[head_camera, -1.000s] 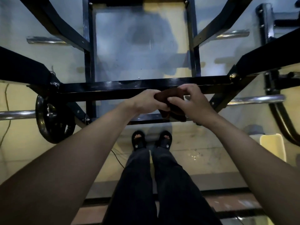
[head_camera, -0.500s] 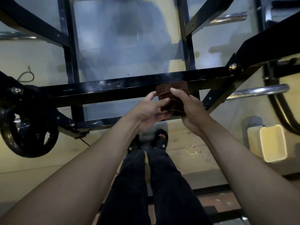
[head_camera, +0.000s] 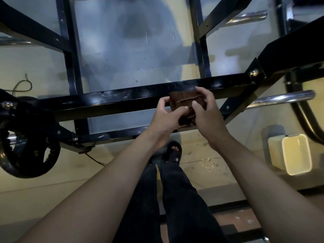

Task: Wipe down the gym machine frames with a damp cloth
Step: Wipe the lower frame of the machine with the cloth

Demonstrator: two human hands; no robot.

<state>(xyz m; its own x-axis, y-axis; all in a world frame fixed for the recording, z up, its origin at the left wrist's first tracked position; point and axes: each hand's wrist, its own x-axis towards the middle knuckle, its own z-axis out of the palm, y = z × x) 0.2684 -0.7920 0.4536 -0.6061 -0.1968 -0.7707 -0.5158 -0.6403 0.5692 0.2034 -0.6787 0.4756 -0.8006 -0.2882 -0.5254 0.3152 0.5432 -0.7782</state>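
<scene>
A folded dark brown cloth (head_camera: 184, 100) is held in front of the black horizontal crossbar (head_camera: 108, 100) of the gym machine frame. My left hand (head_camera: 166, 118) pinches its left and lower edge with thumb and fingers. My right hand (head_camera: 206, 111) grips its right side, fingers curled over the top edge. The cloth's lower part bunches between both palms. The bar's top face shines wet to the left of the cloth.
A black weight plate (head_camera: 29, 151) hangs on the frame's left end. Chrome bars (head_camera: 282, 99) stick out at right. A pale plastic tub (head_camera: 296, 155) stands on the floor at right. My sandalled feet (head_camera: 173, 153) stand just under the lower crossbar (head_camera: 112, 135).
The cloth has come off the bar top and is held upright between both hands, which have spread apart on it. My view shifted right and down.
</scene>
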